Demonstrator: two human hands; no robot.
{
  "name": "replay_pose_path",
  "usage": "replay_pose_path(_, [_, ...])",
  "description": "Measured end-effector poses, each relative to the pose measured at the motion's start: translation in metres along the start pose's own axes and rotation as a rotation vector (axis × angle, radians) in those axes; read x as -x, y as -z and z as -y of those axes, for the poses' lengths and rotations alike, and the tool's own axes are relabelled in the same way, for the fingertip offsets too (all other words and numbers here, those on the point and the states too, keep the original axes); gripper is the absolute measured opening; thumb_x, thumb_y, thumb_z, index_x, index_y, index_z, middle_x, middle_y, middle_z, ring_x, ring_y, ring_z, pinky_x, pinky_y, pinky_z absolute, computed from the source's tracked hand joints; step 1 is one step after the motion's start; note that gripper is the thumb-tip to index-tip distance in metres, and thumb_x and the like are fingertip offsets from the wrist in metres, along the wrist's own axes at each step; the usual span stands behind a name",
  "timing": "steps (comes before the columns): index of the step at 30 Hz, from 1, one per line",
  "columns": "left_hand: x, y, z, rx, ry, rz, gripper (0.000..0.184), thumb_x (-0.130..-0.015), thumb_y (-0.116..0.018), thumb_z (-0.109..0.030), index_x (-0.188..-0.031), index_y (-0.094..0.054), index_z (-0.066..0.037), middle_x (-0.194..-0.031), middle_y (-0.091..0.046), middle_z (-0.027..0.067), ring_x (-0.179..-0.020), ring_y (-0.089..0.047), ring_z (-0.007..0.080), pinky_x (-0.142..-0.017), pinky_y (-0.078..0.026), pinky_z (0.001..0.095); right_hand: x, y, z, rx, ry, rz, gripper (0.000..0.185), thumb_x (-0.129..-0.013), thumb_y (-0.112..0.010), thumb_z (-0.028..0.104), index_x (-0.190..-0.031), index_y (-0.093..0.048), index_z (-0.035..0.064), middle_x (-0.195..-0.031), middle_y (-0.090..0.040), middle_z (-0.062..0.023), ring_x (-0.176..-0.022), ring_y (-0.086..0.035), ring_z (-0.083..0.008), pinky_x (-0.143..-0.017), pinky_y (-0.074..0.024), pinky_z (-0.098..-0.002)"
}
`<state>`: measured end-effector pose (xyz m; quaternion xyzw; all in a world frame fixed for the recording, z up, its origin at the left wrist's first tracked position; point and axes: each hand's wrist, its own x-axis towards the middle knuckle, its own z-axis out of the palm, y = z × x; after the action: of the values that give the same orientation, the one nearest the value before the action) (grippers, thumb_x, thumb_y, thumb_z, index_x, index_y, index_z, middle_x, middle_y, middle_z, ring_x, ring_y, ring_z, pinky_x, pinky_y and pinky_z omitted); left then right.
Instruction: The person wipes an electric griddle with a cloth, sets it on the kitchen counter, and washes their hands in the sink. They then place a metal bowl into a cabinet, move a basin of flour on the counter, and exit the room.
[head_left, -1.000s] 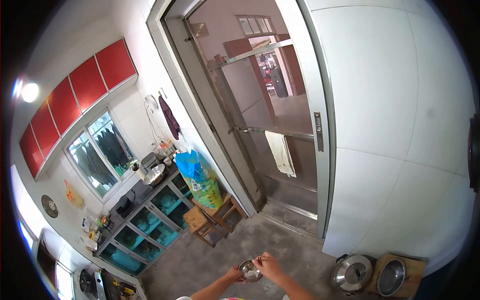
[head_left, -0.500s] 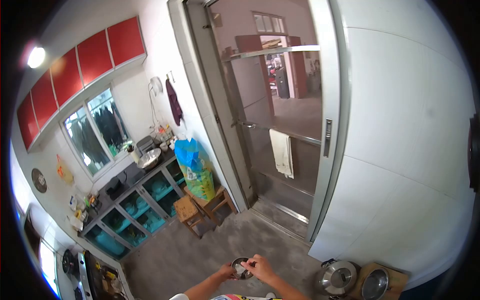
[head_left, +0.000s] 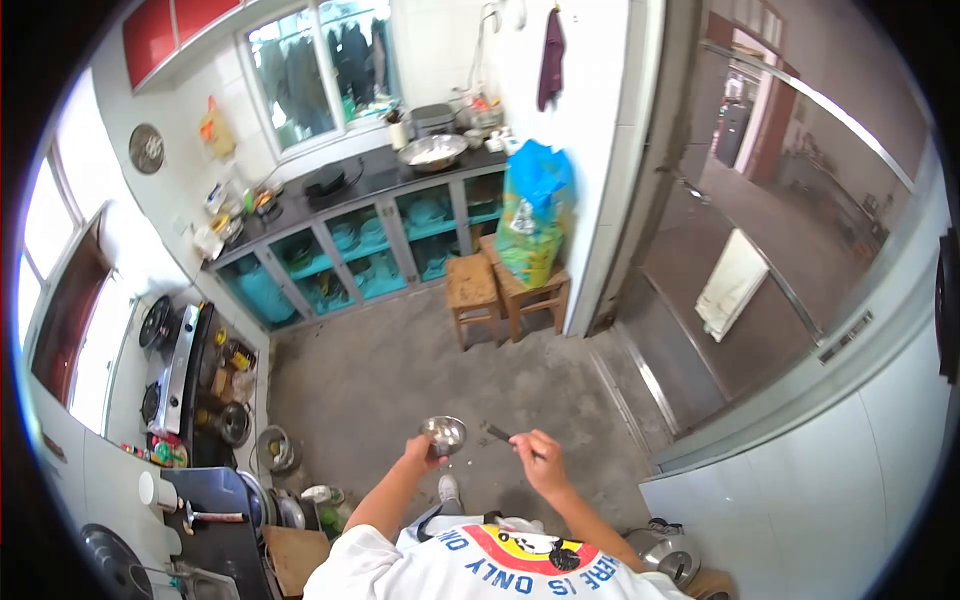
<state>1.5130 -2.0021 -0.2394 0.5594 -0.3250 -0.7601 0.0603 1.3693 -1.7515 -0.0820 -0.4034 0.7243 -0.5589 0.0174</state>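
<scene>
Presently your left hand [head_left: 420, 451] has its fingers closed on the left side of the metal bowl [head_left: 444, 434], above the floor [head_left: 360, 370]. Your right hand [head_left: 542, 460] grips a dark utensil [head_left: 502, 435], its long axis slanting leftward and away from you; its visible end sits apart from the bowl, just right of it.

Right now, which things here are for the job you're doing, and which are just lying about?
For the job:
small metal bowl, in the left hand
dark utensil, in the right hand

Seemingly just about:
large metal basin on the counter
blue-and-green bag
wooden stool
hanging white cloth
</scene>
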Motion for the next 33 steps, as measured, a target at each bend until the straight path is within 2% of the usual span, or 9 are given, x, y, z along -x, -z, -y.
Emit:
replay_pose_path(5, [-0.066,0.144,-0.04,0.515,0.242,-0.041,0.03,-0.087,-0.044,-0.017,-0.11,-0.051,0.0,-0.099,-0.059,0.0195,-0.081,-0.062,0.0358,-0.056,-0.057,0.0364,-0.076,-0.091,-0.005,-0.044,-0.012,0.086,0.024,-0.092,-0.054,0.016,-0.082,-0.066,-0.0018,-0.072,-0.063,-0.0122,-0.064,-0.062,-0.0199,-0.057,-0.0465,-0.0305])
replay_pose_path(8, [-0.077,0.215,-0.052,0.792,0.168,-0.015,0.031,-0.088,-0.043,-0.018,-0.11,-0.051,0.002,-0.1,-0.058,0.0193,-0.083,-0.062,0.0361,-0.056,-0.057,0.0351,-0.12,-0.143,-0.009,0.007,0.015,0.078,0.025,-0.092,-0.053,0.018,-0.084,-0.065,-0.0017,-0.072,-0.062,-0.0129,-0.067,-0.063,-0.0206,-0.06,-0.0471,-0.0306])
replay_pose_path(11, [-0.076,0.264,-0.061,0.99,0.099,-0.013,0.032,-0.089,-0.042,-0.02,-0.109,-0.05,0.003,-0.1,-0.058,0.0178,-0.089,-0.061,0.0355,-0.063,-0.057,0.0343,-0.159,-0.178,-0.004,0.058,0.001,0.047,0.017,-0.089,-0.056,0.014,-0.083,-0.063,-0.0008,-0.078,-0.063,-0.0157,-0.071,-0.061,-0.0317,-0.064,-0.0477,-0.0347])
replay_pose_path(12, [-0.076,0.273,-0.067,1.043,0.064,0.005,0.032,-0.089,-0.041,-0.02,-0.109,-0.05,0.003,-0.099,-0.058,0.0174,-0.09,-0.061,0.0352,-0.064,-0.056,0.0343,-0.171,-0.188,-0.006,0.066,-0.026,0.053,0.02,-0.09,-0.054,0.016,-0.084,-0.063,-0.0007,-0.074,-0.061,-0.0144,-0.067,-0.06,-0.0284,-0.063,-0.0466,-0.0338])
replay_pose_path(14, [-0.073,0.273,-0.09,1.125,0.005,-0.005,0.031,-0.09,-0.039,-0.02,-0.107,-0.05,0.004,-0.1,-0.058,0.0167,-0.092,-0.061,0.0342,-0.067,-0.056,0.0342,-0.192,-0.208,-0.014,0.085,-0.079,0.062,0.025,-0.093,-0.052,0.02,-0.085,-0.063,-0.0007,-0.066,-0.058,-0.0118,-0.06,-0.057,-0.0218,-0.059,-0.0444,-0.032])
replay_pose_path(18, [-0.118,0.272,-0.123,1.212,-0.021,-0.005,0.031,-0.092,-0.037,-0.02,-0.106,-0.05,0.004,-0.099,-0.059,0.0163,-0.091,-0.061,0.0331,-0.066,-0.056,0.0348,-0.236,-0.249,-0.046,0.213,-0.093,0.165,0.023,-0.092,-0.051,0.018,-0.081,-0.059,0.0006,-0.064,-0.056,-0.0113,-0.058,-0.054,-0.0218,-0.057,-0.0427,-0.0332])
replay_pose_path(25, [-0.216,0.241,-0.234,1.174,0.008,0.019,0.034,-0.093,-0.035,-0.021,-0.11,-0.047,0.006,-0.101,-0.058,0.0189,-0.088,-0.061,0.0325,-0.065,-0.056,0.0339,-0.359,-0.328,-0.087,0.065,0.004,0.211,0.021,-0.091,-0.051,0.017,-0.079,-0.059,0.002,-0.067,-0.057,-0.012,-0.065,-0.057,-0.0276,-0.062,-0.0441,-0.0352])
replay_pose_path(28, [-0.242,0.237,-0.274,1.165,-0.044,-0.184,0.035,-0.092,-0.037,-0.022,-0.11,-0.046,0.007,-0.1,-0.058,0.0206,-0.089,-0.061,0.0331,-0.065,-0.057,0.0346,-0.426,-0.358,-0.112,0.182,0.141,0.298,0.019,-0.091,-0.052,0.02,-0.081,-0.058,0.005,-0.072,-0.063,-0.0082,-0.071,-0.06,-0.0298,-0.08,-0.0429,-0.0412])
replay_pose_path(33, [-0.269,0.255,-0.3,1.174,-0.025,-0.386,0.032,-0.092,-0.036,-0.021,-0.11,-0.049,0.002,-0.1,-0.059,0.0183,-0.086,-0.062,0.0319,-0.061,-0.057,0.0337,-0.536,-0.424,-0.151,-0.036,-0.056,0.419,0.021,-0.09,-0.052,0.019,-0.078,-0.06,0.0042,-0.068,-0.062,-0.0121,-0.066,-0.059,-0.0305,-0.066,-0.0441,-0.04])
